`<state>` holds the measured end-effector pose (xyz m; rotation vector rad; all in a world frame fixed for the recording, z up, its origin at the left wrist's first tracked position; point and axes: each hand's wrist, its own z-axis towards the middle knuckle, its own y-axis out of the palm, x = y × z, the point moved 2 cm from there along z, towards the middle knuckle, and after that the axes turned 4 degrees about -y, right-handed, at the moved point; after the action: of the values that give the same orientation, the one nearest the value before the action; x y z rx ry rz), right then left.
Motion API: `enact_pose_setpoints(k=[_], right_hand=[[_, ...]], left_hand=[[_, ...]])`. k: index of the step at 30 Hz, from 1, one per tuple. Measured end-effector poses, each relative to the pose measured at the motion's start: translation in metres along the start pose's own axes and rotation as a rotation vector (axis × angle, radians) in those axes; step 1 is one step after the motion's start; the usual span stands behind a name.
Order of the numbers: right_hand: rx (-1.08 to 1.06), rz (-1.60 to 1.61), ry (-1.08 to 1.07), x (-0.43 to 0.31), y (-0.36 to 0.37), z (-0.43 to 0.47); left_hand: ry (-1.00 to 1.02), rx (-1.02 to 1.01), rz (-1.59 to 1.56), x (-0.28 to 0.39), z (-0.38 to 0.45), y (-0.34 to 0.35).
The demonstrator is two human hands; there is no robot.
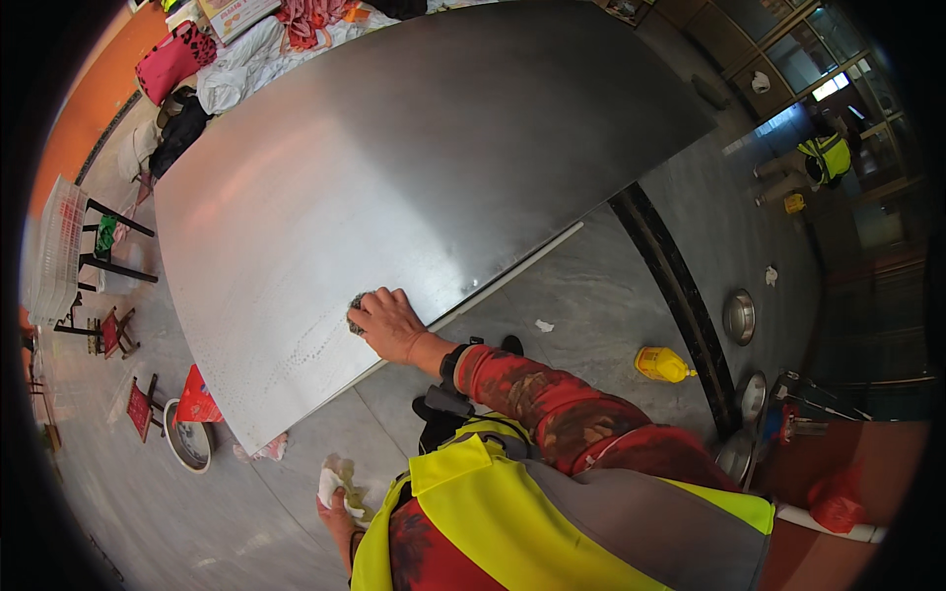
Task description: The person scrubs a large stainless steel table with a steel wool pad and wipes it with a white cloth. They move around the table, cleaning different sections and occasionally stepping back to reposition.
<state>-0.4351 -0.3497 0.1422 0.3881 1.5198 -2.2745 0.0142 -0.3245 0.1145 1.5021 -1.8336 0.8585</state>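
Note:
My right hand [393, 329] presses a dark steel-wool scouring pad [358, 310] onto a large metal sheet [295, 214] near its front edge. Small wet droplets speckle the sheet's surface to the left of the pad. Down at my side, my left hand [341, 517] grips a crumpled white cloth or tissue [337, 486], apart from the sheet. Part of that hand is hidden by my yellow vest.
On the floor are a yellow jug [663, 364], a metal basin [739, 318] and a pan [185, 443] with a red bag. Folding stools [140, 406] stand left. Bags and cloths [244, 63] lie beyond the sheet. A person in a yellow vest [826, 159] is at far right.

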Motion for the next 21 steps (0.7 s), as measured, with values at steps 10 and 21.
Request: enact_pose_setpoints(k=[10,21], right_hand=[[0.288,-0.487,0.807,0.189,-0.166,-0.134],[0.176,-0.107,0.351,0.223,-0.182,-0.163]], left_hand=[[-0.021,-0.042,0.201,-0.016,-0.022,0.052],[0.136,-0.156,0.271,0.056,-0.086,0.277]])
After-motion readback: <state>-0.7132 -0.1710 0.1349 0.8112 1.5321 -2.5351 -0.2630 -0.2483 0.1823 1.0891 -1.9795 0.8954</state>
